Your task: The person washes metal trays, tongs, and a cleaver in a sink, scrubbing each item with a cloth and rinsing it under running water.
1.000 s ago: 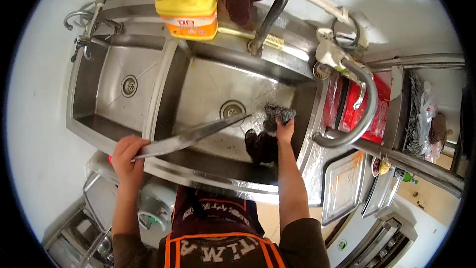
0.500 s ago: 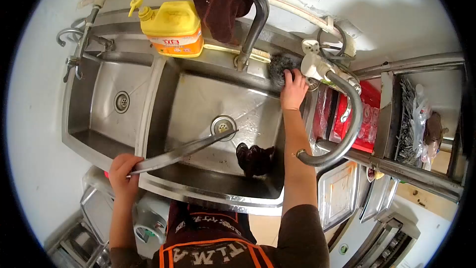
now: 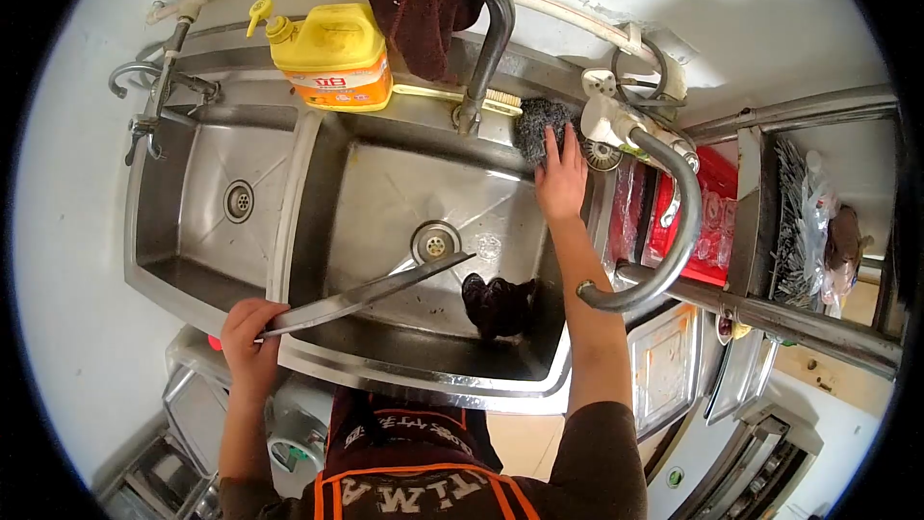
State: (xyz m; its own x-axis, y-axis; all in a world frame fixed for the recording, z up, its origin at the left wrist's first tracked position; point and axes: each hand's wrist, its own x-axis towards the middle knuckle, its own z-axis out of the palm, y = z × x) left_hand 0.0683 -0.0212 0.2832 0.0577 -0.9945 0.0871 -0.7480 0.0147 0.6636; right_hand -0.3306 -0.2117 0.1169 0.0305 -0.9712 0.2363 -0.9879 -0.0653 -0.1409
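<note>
My left hand [image 3: 252,332] is closed round the near end of a long, flat metal piece [image 3: 361,297], which reaches out over the large sink basin. On the sink's back ledge at the right, my right hand [image 3: 562,175] touches a dark scouring pad [image 3: 541,130] with its fingers stretched out. A dark, wet bundle [image 3: 499,306] lies in the basin's front right part. Near the middle of the basin floor is the drain [image 3: 435,243], just beyond the metal piece's tip.
A yellow detergent jug [image 3: 332,58] and a brush [image 3: 500,101] are on the back ledge. A brown cloth [image 3: 421,5] hangs over the curved faucet [image 3: 496,29]. Another faucet [image 3: 688,231] arches at the right, before a red basket [image 3: 707,221]. The small basin [image 3: 231,159] lies left.
My right hand has carried the scouring pad from inside the basin up to the back ledge, and its fingers have since opened. My left hand still holds the metal piece.
</note>
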